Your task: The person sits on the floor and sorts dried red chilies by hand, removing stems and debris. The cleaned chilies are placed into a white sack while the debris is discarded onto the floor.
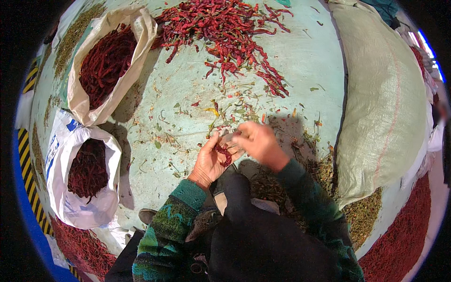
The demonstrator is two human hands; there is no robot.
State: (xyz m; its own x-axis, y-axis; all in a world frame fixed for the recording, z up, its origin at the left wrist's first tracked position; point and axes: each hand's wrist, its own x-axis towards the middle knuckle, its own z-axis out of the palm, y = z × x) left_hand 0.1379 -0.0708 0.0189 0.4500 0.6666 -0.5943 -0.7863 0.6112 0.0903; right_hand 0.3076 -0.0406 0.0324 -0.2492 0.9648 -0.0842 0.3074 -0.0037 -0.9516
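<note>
My left hand (208, 158) is palm up, with a wrinkled dried red chili pepper (223, 155) lying across the palm and fingers. Over its fingertips, my right hand (260, 143) has its thumb and fingers drawn together. Motion blurs them, so whether they pinch anything is unclear. Below both hands, loose stems and leaf bits (239, 112) litter the pale green ground sheet (310, 63). Beyond them lies a heap of dried red chili peppers (215, 24), a few trailing towards me.
At left stand a cream woven sack (146, 33) and a white woven sack (58, 169), both open and holding dark red chilies. A long, full pale sack (384, 105) lies along the right. Stem debris (319, 172) gathers beside it. More red chilies (401, 232) spread at lower right.
</note>
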